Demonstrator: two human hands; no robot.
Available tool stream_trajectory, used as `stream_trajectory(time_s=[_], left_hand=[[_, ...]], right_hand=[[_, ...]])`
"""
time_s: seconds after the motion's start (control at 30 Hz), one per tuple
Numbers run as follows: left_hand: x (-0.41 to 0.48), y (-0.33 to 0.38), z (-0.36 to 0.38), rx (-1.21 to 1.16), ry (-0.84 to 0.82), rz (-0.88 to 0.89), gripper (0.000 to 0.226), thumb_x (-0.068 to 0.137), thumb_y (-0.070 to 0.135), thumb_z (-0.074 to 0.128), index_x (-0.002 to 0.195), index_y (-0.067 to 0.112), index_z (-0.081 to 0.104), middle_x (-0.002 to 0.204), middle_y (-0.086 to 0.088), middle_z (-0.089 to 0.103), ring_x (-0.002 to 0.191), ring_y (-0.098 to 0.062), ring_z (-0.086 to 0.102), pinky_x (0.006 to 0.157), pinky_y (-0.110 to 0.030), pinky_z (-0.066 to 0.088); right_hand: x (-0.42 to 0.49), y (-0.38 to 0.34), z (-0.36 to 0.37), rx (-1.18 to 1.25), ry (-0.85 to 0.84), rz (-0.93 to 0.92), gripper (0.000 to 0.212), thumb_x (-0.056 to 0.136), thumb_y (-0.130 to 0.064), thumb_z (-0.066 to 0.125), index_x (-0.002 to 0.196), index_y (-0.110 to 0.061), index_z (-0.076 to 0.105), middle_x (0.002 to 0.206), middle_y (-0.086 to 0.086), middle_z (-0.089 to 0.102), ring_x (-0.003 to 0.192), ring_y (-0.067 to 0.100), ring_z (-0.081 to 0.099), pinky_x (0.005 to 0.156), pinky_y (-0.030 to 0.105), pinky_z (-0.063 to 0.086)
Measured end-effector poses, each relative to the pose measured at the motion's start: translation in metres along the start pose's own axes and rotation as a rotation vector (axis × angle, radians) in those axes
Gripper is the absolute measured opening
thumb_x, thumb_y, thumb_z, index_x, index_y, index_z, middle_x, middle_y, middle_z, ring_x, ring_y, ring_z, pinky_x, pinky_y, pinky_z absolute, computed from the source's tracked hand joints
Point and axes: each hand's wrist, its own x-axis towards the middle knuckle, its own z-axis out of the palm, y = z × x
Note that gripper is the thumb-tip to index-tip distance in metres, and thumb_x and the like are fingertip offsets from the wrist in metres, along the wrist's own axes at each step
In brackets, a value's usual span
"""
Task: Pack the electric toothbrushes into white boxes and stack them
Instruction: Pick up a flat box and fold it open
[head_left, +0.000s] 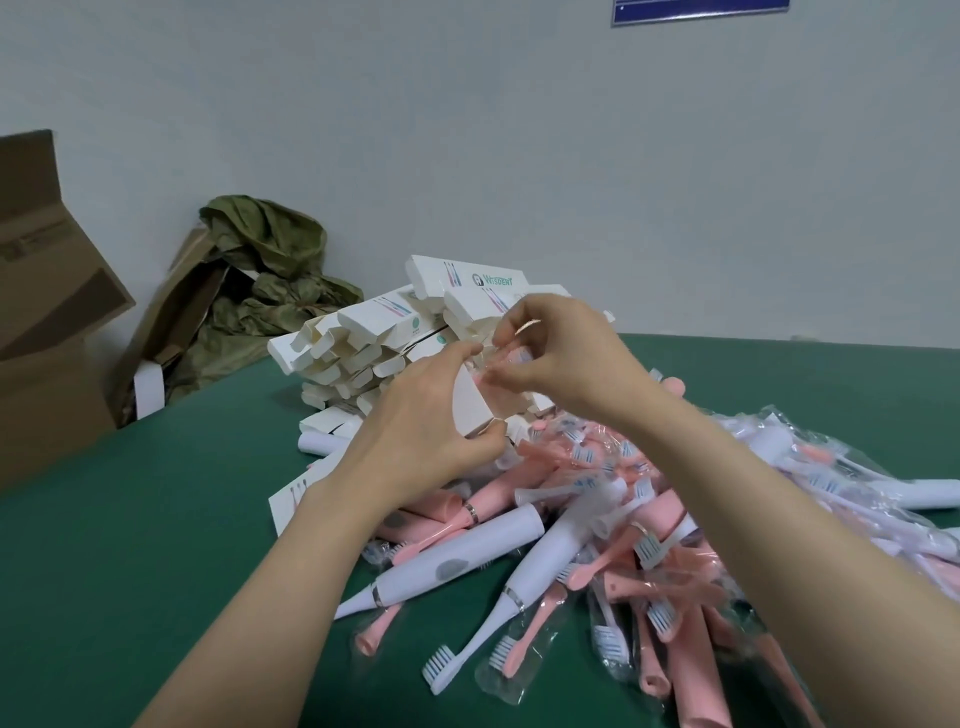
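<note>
My left hand (426, 415) grips a white box (475, 402) held up over the table, its open end facing my right hand. My right hand (558, 353) pinches a pink toothbrush part in clear wrap (511, 359) at the box's mouth. Below lies a heap of pink and white electric toothbrushes (571, 545) and wrapped brush heads. Behind my hands stands a stack of white boxes (374, 343) with open flaps, the top ones printed with a green logo.
The green table (156, 545) carries everything. A flat white box (291, 499) lies under my left wrist. Brown cardboard cartons (47, 332) and a crumpled green bag (260, 270) stand at the back left against the wall.
</note>
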Motion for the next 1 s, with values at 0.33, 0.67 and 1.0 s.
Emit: stream_trajectory(time_s=[0.33,0.67,1.0], left_hand=[[0.002,-0.001,-0.002,-0.031,0.017,-0.015,0.073,0.066,0.049,0.057,0.134,0.025,0.045,0.121,0.005,0.060,0.110,-0.013,0.054,0.089,-0.029,0.044],[0.001,0.000,-0.004,-0.026,0.036,-0.012,0.078,0.064,0.057,0.048,0.133,0.022,0.046,0.121,0.003,0.060,0.109,-0.015,0.054,0.087,-0.027,0.042],[0.001,0.000,-0.005,-0.057,0.009,0.026,0.081,0.065,0.059,0.060,0.138,0.030,0.038,0.133,0.009,0.051,0.121,-0.007,0.044,0.095,-0.024,0.035]], right_hand=[[-0.007,0.012,-0.002,0.284,-0.191,0.104,0.034,0.087,-0.001,0.057,0.113,-0.024,0.062,0.108,0.004,0.064,0.086,0.017,0.062,0.072,0.041,0.052],[-0.007,0.009,0.019,-0.012,0.258,-0.046,0.013,0.075,-0.020,0.079,0.075,-0.016,0.067,0.061,-0.015,0.058,0.053,-0.006,0.050,0.056,0.009,0.038],[-0.005,0.018,0.009,0.005,0.084,0.065,0.019,0.087,-0.027,0.065,0.104,-0.017,0.063,0.090,-0.005,0.066,0.061,-0.005,0.056,0.059,0.011,0.045]])
